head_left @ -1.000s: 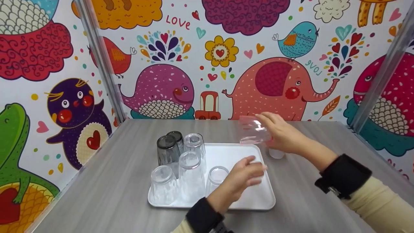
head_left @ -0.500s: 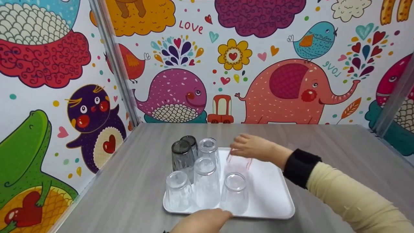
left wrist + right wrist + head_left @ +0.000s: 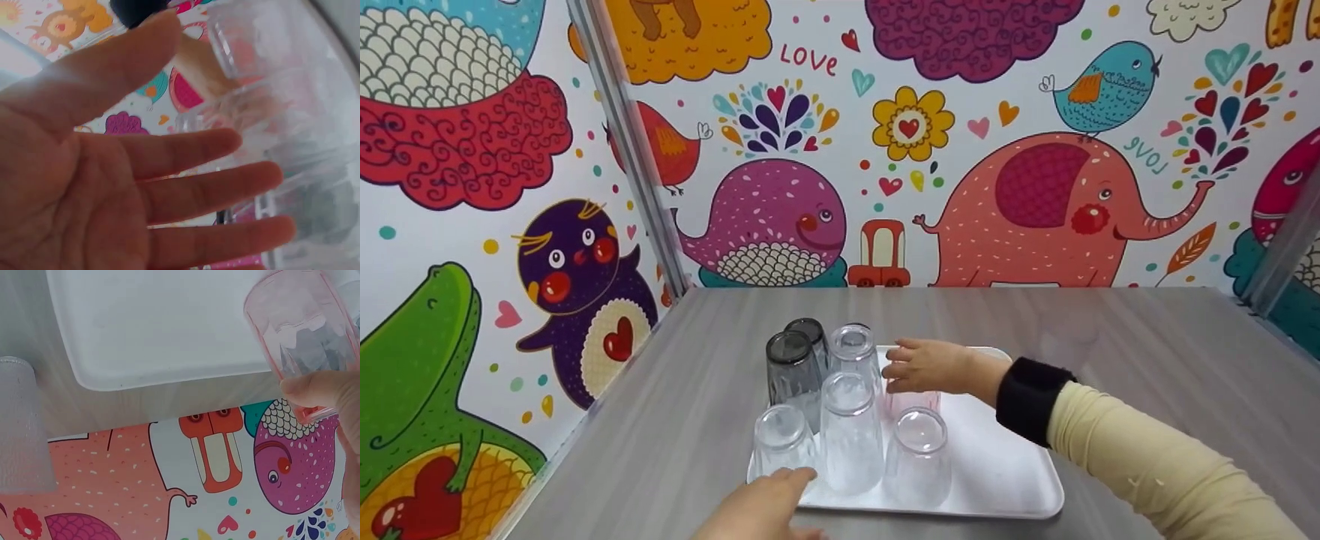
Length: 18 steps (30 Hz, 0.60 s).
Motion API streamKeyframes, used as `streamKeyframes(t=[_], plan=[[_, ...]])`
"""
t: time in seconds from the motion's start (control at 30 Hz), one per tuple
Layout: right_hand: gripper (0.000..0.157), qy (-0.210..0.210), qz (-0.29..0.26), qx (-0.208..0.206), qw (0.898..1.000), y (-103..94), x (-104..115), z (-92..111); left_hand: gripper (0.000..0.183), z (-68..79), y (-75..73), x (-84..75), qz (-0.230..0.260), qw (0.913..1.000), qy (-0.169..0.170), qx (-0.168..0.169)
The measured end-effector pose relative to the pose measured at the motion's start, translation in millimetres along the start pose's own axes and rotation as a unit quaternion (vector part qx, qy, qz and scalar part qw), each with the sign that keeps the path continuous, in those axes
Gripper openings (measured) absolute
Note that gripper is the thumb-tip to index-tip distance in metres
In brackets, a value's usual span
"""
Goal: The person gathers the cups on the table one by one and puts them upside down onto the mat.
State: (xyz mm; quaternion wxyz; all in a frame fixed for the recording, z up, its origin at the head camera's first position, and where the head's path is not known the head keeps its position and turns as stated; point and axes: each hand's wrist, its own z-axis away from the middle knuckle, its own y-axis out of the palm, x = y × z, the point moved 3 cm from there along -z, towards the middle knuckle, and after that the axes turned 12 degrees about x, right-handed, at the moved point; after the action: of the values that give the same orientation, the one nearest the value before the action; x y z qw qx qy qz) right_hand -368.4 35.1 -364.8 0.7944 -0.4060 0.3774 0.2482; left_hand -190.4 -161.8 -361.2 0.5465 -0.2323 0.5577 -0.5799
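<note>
My right hand (image 3: 931,367) grips a pink-tinted glass (image 3: 911,405) near its upturned base. In the right wrist view, the thumb lies along the side of this glass (image 3: 298,326). It stands mouth down on the white tray (image 3: 1005,465), behind a clear glass (image 3: 919,469). The left hand (image 3: 761,506) is at the tray's front left, fingers spread, holding nothing. Just beyond it is a short clear glass (image 3: 781,431); the left wrist view shows the bare palm (image 3: 95,197). A tall clear glass (image 3: 851,450) stands mid-left on the tray.
Two dark grey glasses (image 3: 793,375) and another clear glass (image 3: 855,345) stand upside down at the tray's back left. A frosted clear glass (image 3: 22,427) stands on the table off the tray's right side. Printed wall panels (image 3: 997,60) enclose the table.
The right hand has brought the pink-tinted glass from the air beyond the tray's back right down onto the tray. My left hand has drawn back towards the front left. The head view has shifted.
</note>
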Motion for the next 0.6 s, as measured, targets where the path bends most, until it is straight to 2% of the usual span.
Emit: streamKeyframes(t=[0.13,0.37,0.5,0.6], plan=[[0.058,-0.006,-0.020,0.006,1.000,3.4,5,2,0.063,1.1,-8.2,4.0,0.049,0.9987,-0.010,-0.010],[0.054,0.008,-0.007,-0.008,1.000,7.8,8,11,0.061,0.3,-26.8,1.0,0.046,0.9956,-0.054,-0.061],[0.058,0.016,0.034,0.009,0.999,10.7,10,14,0.065,-2.5,-42.4,-12.2,0.057,0.9932,-0.058,-0.083],[0.070,0.021,0.080,0.040,0.996,9.0,11,12,0.068,-5.6,-53.0,-22.6,0.073,0.9902,-0.068,-0.097]])
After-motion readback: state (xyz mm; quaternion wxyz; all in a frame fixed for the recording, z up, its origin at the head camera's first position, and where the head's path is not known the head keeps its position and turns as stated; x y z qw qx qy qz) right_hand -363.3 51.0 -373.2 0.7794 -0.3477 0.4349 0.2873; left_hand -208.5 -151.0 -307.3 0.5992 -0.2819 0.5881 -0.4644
